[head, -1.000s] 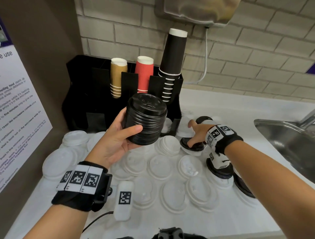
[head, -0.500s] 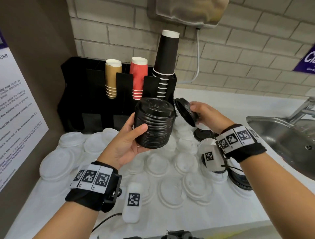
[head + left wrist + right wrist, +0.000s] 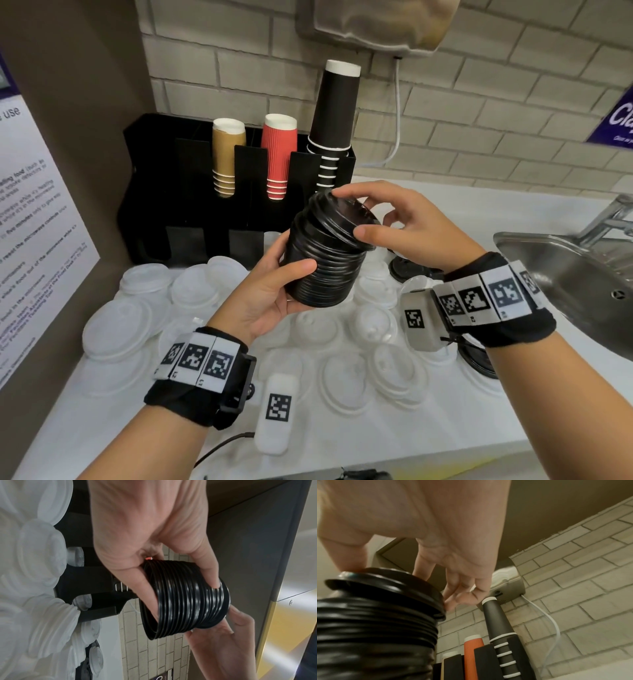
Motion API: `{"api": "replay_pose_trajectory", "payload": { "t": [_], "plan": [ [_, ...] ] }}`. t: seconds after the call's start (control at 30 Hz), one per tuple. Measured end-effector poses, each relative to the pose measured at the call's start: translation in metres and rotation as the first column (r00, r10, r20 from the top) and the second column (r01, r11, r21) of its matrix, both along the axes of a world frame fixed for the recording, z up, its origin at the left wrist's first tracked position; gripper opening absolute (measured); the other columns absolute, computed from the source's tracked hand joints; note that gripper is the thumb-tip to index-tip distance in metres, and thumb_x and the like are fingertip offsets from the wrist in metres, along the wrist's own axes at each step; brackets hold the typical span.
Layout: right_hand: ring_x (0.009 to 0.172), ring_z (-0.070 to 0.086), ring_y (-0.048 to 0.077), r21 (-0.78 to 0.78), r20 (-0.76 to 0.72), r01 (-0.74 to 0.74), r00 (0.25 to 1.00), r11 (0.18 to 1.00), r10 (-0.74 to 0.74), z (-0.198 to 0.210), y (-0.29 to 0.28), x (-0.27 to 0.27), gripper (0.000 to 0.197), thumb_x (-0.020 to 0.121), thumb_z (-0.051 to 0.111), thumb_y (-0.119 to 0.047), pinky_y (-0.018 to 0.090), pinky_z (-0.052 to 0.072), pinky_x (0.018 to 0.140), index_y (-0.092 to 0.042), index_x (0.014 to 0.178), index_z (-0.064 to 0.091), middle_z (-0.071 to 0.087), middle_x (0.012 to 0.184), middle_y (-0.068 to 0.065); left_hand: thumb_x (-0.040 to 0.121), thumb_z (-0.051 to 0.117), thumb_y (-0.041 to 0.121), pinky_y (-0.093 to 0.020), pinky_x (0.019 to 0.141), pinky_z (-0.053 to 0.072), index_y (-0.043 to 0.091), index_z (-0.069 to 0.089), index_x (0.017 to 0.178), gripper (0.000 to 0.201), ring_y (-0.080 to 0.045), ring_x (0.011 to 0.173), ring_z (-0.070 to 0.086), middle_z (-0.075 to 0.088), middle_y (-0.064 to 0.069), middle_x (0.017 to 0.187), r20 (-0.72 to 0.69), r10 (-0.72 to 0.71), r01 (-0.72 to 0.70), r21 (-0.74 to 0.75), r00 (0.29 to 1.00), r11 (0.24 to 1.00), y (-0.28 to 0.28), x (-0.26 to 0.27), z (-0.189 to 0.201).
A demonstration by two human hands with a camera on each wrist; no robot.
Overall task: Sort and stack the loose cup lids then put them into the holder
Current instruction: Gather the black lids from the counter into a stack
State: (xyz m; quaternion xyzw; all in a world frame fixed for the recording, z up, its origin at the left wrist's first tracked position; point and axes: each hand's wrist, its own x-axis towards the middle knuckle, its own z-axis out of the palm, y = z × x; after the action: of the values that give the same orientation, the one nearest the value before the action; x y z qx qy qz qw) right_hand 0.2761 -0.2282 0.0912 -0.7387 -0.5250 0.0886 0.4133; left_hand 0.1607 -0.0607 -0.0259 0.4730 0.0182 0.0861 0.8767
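Note:
My left hand [image 3: 274, 291] grips a tall stack of black lids [image 3: 325, 267] above the counter, thumb across its front; the same stack of black lids [image 3: 185, 599] fills the left wrist view. My right hand [image 3: 387, 219] pinches a single black lid [image 3: 346, 219] by its rim and holds it tilted on the top of the stack. That black lid [image 3: 385, 582] shows from below in the right wrist view. Many loose white lids [image 3: 342, 380] lie spread over the white counter [image 3: 445, 425]. The black holder [image 3: 171, 192] stands at the back.
The holder carries stacks of tan cups [image 3: 227, 154], red cups [image 3: 278, 154] and black cups [image 3: 337, 113]. A few loose black lids [image 3: 411, 270] lie at the right. A steel sink [image 3: 575, 284] lies further right. A brown panel with a notice [image 3: 37, 219] closes the left side.
My right hand picked a black lid off the counter at the right, carried it up and left, and now sets it on the stack. My left hand kept the stack raised.

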Motion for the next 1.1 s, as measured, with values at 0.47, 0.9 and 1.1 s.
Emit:
{"api": "replay_pose_trajectory", "payload": {
  "t": [0.47, 0.9, 1.1],
  "plan": [
    [0.119, 0.055, 0.018, -0.023, -0.065, -0.106, 0.992, 0.994, 0.104, 0.001, 0.016, -0.009, 0.044, 0.083, 0.071, -0.014, 0.039, 0.049, 0.099, -0.019, 0.124, 0.059, 0.052, 0.128, 0.008, 0.075, 0.07, 0.019, -0.038, 0.07, 0.059, 0.035, 0.057, 0.127, 0.056, -0.023, 0.106, 0.07, 0.071, -0.001, 0.117, -0.001, 0.018, -0.018, 0.002, 1.0, 1.0, 0.006, -0.007, 0.005],
    [0.119, 0.056, 0.009, -0.067, -0.092, -0.153, 0.985, 0.986, 0.146, 0.003, 0.023, -0.016, 0.055, 0.076, 0.073, -0.021, 0.023, 0.048, 0.095, -0.011, 0.128, 0.058, 0.059, 0.127, 0.003, 0.074, 0.069, 0.019, -0.04, 0.073, 0.059, 0.031, 0.053, 0.132, 0.062, -0.025, 0.11, 0.068, 0.068, -0.003, 0.124, -0.02, 0.021, -0.02, 0.053, 1.0, 0.998, 0.016, -0.017, 0.015],
    [0.121, 0.055, 0.008, -0.071, -0.134, -0.156, 0.98, 0.985, 0.146, 0.006, 0.02, -0.018, 0.059, 0.078, 0.077, -0.031, 0.028, 0.05, 0.095, -0.028, 0.132, 0.053, 0.056, 0.131, -0.008, 0.073, 0.069, 0.018, -0.037, 0.07, 0.059, 0.033, 0.056, 0.127, 0.058, -0.021, 0.106, 0.07, 0.071, 0.001, 0.118, 0.009, 0.006, -0.006, 0.028, 1.0, 1.0, 0.022, -0.016, 0.012]
  ]
}}
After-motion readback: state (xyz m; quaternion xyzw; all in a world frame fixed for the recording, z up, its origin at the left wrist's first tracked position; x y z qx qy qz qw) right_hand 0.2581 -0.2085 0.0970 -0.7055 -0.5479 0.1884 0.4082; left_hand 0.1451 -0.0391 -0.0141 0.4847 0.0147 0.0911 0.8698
